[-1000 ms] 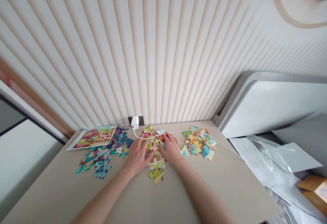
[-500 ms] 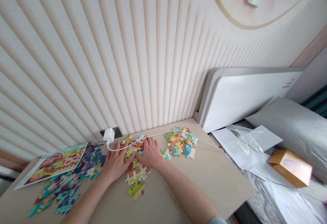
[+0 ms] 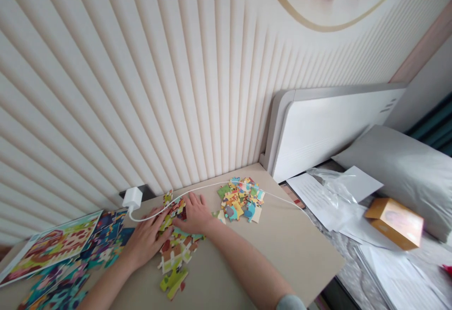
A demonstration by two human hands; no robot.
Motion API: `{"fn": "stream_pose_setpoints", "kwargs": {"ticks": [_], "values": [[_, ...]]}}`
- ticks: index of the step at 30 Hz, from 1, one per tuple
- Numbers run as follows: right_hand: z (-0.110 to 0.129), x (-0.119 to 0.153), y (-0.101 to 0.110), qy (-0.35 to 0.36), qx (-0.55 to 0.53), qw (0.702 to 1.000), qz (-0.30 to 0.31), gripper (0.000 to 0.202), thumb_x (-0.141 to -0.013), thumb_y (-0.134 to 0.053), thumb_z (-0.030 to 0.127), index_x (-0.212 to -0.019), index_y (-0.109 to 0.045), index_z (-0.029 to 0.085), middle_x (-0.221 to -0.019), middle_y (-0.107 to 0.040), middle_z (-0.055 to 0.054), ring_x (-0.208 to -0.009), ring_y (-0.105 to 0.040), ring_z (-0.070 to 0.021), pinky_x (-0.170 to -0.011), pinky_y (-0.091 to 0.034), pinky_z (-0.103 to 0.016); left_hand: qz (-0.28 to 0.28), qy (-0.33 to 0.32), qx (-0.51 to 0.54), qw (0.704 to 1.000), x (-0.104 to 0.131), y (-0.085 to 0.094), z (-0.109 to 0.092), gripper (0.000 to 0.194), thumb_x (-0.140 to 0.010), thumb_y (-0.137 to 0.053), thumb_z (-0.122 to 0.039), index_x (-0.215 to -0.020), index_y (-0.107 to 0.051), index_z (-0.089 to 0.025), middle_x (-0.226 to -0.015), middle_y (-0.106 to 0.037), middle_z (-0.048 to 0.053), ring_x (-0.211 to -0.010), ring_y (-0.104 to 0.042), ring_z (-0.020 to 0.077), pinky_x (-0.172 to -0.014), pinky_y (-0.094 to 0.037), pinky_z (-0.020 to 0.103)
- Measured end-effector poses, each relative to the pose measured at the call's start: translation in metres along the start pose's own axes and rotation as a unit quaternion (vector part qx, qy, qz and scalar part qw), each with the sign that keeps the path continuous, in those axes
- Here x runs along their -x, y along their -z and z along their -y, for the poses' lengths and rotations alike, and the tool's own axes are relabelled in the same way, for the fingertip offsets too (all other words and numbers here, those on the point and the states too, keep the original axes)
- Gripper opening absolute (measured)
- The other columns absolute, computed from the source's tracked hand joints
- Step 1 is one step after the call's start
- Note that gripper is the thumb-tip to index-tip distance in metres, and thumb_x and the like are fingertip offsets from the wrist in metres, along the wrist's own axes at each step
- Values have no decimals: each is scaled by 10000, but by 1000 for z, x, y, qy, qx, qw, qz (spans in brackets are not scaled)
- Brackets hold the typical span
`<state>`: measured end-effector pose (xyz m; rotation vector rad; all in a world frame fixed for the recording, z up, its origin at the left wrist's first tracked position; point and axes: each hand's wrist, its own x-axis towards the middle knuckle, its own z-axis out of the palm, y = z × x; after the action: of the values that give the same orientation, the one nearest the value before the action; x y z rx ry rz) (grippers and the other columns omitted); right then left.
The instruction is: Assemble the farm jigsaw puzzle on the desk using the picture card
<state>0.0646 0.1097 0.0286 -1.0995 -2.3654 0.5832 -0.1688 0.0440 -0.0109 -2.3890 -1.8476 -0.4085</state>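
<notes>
My left hand (image 3: 145, 240) lies flat on the left side of a heap of jigsaw puzzle pieces (image 3: 178, 243), fingers stretched out. The heap is mostly green, red and brown. On its right side rests my right hand (image 3: 195, 215), also flat with fingers apart. Both hands touch the pieces and hide part of them; neither grips one. A green piece (image 3: 173, 281) sticks out at the heap's near end. To the right of my right hand is a second heap of yellow and blue puzzle pieces (image 3: 240, 200).
A white charger (image 3: 133, 198) sits in the wall socket; its cable (image 3: 206, 185) runs over the table (image 3: 271, 248). At left, a picture sheet (image 3: 52, 248) lies over dark blue puzzle pieces (image 3: 70, 277). The bed at right holds papers (image 3: 388, 277) and an orange box (image 3: 393, 223).
The view has swung right, so everything sits farther left. My hands have shifted slightly over the heap, baring some pieces at its far end. Both stay flat.
</notes>
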Motion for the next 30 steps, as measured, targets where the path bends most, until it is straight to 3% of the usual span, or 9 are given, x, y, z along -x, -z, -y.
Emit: {"fn": "stream_pose_setpoints", "kwargs": {"ticks": [4, 11, 14, 18, 21, 25, 30], "values": [[5, 7, 0, 37, 8, 999, 16, 815, -901, -566, 622, -1534, -345, 158, -1547, -448, -180, -1484, -322, -340, -1215, -178, -619, -1, -27, 8, 1000, 6, 6, -4, 642, -987, -485, -502, -1576, -365, -275, -1573, -463, 94, -1474, -396, 318, -1196, -350, 518], [14, 40, 21, 100, 29, 994, 19, 700, -881, -628, 610, -1418, -517, 176, -1450, -555, -145, -1394, -438, -301, -1193, -293, -507, 15, -57, 29, 998, 35, 17, -13, 722, -965, -538, -498, -1614, -251, -369, -1639, -363, 40, -1484, -384, 326, -1188, -384, 509], [15, 45, 28, 69, 12, 997, 16, 645, -917, -582, 619, -1402, -532, 197, -1400, -590, -127, -1320, -513, -282, -1143, -370, -454, 11, -51, 45, 998, 43, 17, -8, 713, -965, -531, -486, -1611, -241, -402, -1623, -388, 23, -1461, -421, 324, -1175, -404, 504], [14, 36, 24, -43, 13, 999, -21, 585, -975, -463, 630, -1341, -562, 185, -1431, -549, -157, -1321, -518, -299, -1107, -404, -457, 0, -31, 38, 999, 34, 10, 1, 751, -974, -509, -507, -1633, -186, -345, -1662, -312, 54, -1520, -309, 334, -1202, -345, 528], [15, 25, 18, -78, 35, 996, -24, 450, -980, -492, 525, -1234, -618, 175, -1331, -602, -163, -1268, -547, -299, -1086, -418, -460, 7, -11, 26, 1000, 18, 5, 0, 693, -990, -479, -538, -1612, -283, -306, -1667, -300, 89, -1534, -276, 335, -1197, -330, 545], [20, 21, 12, -83, 56, 994, -33, 301, -939, -545, 355, -1160, -649, 179, -1184, -652, -146, -1186, -581, -281, -1037, -450, -423, 26, -6, 28, 999, 5, 4, -5, 627, -1010, -438, -554, -1585, -351, -320, -1628, -386, 92, -1512, -332, 322, -1208, -287, 570], [24, 30, 8, -17, 18, 999, -21, 385, -895, -580, 300, -1264, -622, 201, -1262, -659, -112, -1230, -574, -250, -1092, -414, -385, 18, -36, 49, 998, 10, 16, -8, 622, -1020, -435, -533, -1592, -337, -310, -1626, -391, 82, -1504, -349, 296, -1217, -291, 525]]}}
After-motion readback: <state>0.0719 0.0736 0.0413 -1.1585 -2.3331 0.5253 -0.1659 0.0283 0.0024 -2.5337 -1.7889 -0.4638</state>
